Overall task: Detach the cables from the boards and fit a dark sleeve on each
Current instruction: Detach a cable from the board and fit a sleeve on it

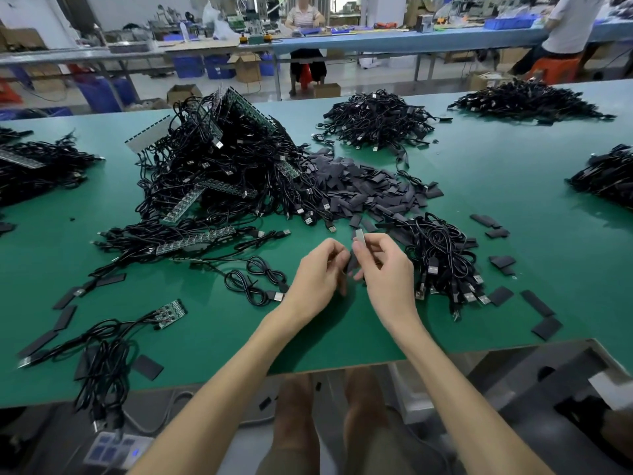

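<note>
Green tabletop (513, 234): one large heap of cables and boards (219, 166), too tangled to count. Just beside it, one pile of loose sleeves (359, 186). One cable bundle (442, 258) lies near the right hand (387, 269), whose fingers are clamped on one pale flat piece (359, 235), its kind unclear. Left hand (318, 272): fingers curled, pinching one dark sleeve (352, 264), partly hidden between both hands.

Green work surface (479, 186) spans mid-frame. Upper frame: blue-topped bench (411, 37) running across. One person in a striped shirt (305, 18) seated behind it, top centre. Second person in a white shirt (568, 25), upper right, on an orange stool (555, 68). Blue bins (186, 66) and an open cardboard box (246, 68) under the bench. Lower left: white power strip (113, 449), blue indicator lit.
</note>
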### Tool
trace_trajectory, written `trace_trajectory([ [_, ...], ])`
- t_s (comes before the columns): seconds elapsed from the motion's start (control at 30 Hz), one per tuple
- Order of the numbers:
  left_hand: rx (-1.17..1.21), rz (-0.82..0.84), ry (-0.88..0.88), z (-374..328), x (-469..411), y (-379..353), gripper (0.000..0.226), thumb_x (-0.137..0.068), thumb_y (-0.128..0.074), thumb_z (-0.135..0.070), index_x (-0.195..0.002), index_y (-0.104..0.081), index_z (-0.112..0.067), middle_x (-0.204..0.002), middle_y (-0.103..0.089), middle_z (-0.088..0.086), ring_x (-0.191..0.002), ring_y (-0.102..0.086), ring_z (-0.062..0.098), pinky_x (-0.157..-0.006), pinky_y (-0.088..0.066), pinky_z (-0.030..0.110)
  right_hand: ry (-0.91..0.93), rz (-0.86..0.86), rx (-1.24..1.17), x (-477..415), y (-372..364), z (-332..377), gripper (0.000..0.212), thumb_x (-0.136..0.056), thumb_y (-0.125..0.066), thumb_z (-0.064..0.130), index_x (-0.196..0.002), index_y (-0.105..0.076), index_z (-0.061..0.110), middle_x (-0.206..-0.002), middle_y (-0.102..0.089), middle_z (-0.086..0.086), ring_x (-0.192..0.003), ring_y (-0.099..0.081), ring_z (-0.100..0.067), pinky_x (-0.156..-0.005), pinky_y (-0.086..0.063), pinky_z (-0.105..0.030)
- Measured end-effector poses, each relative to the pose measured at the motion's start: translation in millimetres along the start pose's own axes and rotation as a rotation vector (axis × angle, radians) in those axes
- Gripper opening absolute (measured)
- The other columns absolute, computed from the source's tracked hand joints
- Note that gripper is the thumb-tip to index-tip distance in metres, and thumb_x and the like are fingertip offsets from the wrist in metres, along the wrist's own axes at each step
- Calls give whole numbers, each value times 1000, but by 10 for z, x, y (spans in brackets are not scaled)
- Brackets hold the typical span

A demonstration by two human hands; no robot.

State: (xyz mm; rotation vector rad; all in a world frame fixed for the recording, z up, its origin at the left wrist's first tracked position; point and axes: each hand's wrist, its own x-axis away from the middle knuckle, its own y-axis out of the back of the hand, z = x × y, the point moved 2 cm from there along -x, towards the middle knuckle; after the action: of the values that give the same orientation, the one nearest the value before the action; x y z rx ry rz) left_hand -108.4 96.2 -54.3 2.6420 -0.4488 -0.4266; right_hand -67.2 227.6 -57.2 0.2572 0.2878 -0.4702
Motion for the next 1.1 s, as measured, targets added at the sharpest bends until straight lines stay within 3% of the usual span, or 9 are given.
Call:
trace_trajectory([
  [0.1,11,-29,0,12,61,5,17,-106,-52,-15,-91,-56,-9,-60,-65,1,-52,-57,12,-56,-40,22,-14,34,4,3,-13,-15,6,-100,-67,20,-94,-69,18,-79,-72,0,-60,-65,-12,-56,-50,-22],
  [0.17,1,-44,-25,-16,95,-9,6,-103,-57,-12,-98,-59,-10,-73,-69,2,-62,-63,13,-61,-44,19,-15,14,41,2,-14,-29,7,-99,-68,22,-93,-70,18,-76,-72,2,-61,-63,-13,-59,-52,-29],
  [0.3,-177,-75,-156,-91,155,-22,10,-98,-66,-17,-107,-67,-13,-96,-65,-2,-82,-60,7,-75,-44,10,-22,-28,36,7,14,-27,9,-98,-68,21,-90,-70,19,-75,-72,1,-57,-59,-7,-55,-45,-17],
  [0.47,-271,-90,-207,-120,173,17,19,-93,-73,-17,-112,-75,-14,-93,-61,2,-80,-55,8,-76,-39,7,-25,-11,1,14,11,1,5,-97,-70,18,-92,-71,17,-74,-73,0,-55,-62,-6,-53,-47,-15],
  [0.8,-255,-165,-131,-80,173,72,19,-92,-73,-13,-111,-79,-15,-92,-63,2,-79,-56,10,-73,-37,6,51,90,36,16,-40,4,21,-93,-75,22,-87,-70,41,-88,-72,9,-84,-71,-12,-67,-59,-37],
  [0.9,-220,-197,-135,-84,155,81,22,-92,-74,-14,-114,-78,-15,-91,-64,2,-80,-58,8,-73,-38,6,21,11,-36,12,-4,-8,9,-98,-70,28,-91,-74,34,-82,-73,6,-77,-71,-11,-59,-55,-30],
  [1.0,-163,-241,-92,-45,124,120,25,-91,-75,-14,-115,-77,-11,-94,-67,0,-83,-58,-4,-76,-39,6,-30,-23,-9,-7,26,-54,15,-101,-66,30,-100,-77,20,-78,-72,4,-69,-69,-9,-63,-54,-33],
  [1.1,-169,-232,-102,-13,113,157,23,-92,-74,-13,-115,-77,-9,-92,-66,0,-83,-58,-3,-75,-39,7,-31,12,8,-6,7,-57,14,-100,-66,27,-103,-77,19,-75,-71,5,-64,-66,-9,-63,-50,-27],
])
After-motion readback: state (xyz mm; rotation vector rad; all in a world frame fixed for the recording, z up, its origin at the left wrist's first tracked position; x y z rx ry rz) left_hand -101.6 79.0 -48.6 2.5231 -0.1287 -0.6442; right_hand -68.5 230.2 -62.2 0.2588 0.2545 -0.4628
